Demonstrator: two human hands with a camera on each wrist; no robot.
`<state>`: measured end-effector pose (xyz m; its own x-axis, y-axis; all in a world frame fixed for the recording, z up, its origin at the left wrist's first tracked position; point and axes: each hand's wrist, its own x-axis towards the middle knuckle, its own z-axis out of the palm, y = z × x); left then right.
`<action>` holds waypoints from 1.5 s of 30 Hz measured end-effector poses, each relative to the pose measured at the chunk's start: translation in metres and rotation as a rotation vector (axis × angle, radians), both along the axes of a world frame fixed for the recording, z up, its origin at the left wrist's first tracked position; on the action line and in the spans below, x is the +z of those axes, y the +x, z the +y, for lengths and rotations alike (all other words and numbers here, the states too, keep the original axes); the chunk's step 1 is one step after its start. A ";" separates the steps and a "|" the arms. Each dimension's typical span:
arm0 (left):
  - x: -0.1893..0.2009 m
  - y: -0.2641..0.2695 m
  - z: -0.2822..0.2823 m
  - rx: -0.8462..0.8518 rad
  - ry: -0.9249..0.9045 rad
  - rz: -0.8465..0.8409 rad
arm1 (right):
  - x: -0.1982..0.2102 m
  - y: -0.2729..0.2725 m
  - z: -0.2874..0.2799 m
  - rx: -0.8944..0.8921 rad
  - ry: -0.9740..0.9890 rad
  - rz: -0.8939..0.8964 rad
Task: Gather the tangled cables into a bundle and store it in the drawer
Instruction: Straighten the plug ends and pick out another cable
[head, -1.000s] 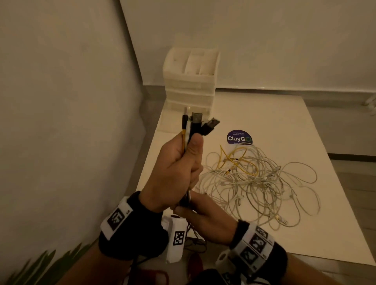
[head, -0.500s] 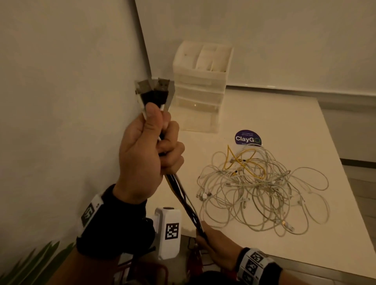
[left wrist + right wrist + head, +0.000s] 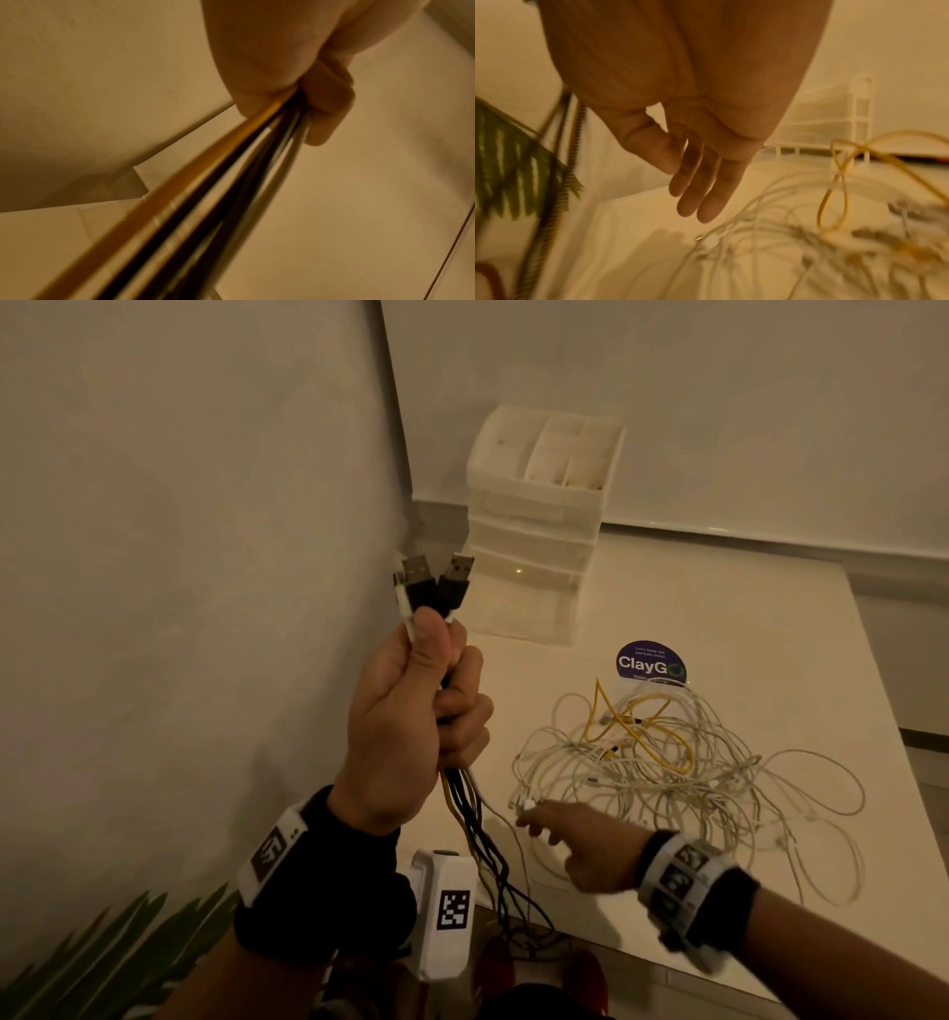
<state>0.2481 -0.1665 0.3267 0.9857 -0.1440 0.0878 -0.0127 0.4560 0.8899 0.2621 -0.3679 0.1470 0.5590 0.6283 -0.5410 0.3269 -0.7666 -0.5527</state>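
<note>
My left hand [image 3: 416,711] is raised left of the table and grips a bunch of black, white and yellow cables [image 3: 464,809], with USB plugs [image 3: 436,582] sticking up above the thumb. The cables [image 3: 195,203] hang down past the table's front edge. A tangle of white and yellow cables [image 3: 667,762] lies on the white table [image 3: 719,608]. My right hand [image 3: 570,839] hovers with straight fingers over the tangle's near left edge, holding nothing; its fingers [image 3: 700,192] are just above a white plug [image 3: 706,241]. A white drawer unit [image 3: 539,526] stands at the table's back left.
A round purple ClayGo sticker [image 3: 651,663] lies behind the tangle. Walls close in at the left and back. Green plant leaves [image 3: 102,963] show at the lower left. The drawers look closed.
My right hand let go of the hanging cables below the table edge and moved up and right over the tangle. The left hand keeps its grip on the bunch.
</note>
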 end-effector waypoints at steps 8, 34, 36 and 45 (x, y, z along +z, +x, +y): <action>-0.006 -0.005 -0.007 0.067 0.023 0.009 | -0.039 0.076 0.020 0.170 -0.330 -0.518; -0.012 0.035 -0.053 0.016 0.073 0.040 | 0.088 0.106 -0.092 -0.993 0.724 -0.433; -0.010 0.043 -0.064 -0.019 0.070 0.031 | 0.114 0.106 -0.105 -1.067 0.771 -0.528; 0.003 0.066 -0.098 -0.112 0.034 -0.020 | 0.209 0.081 -0.147 -1.043 1.065 -0.669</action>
<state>0.3139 -0.2645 0.3301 0.9614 -0.2564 0.1001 0.0190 0.4249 0.9050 0.3434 -0.5151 0.3557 0.8994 -0.2412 0.3644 0.3266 -0.1831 -0.9273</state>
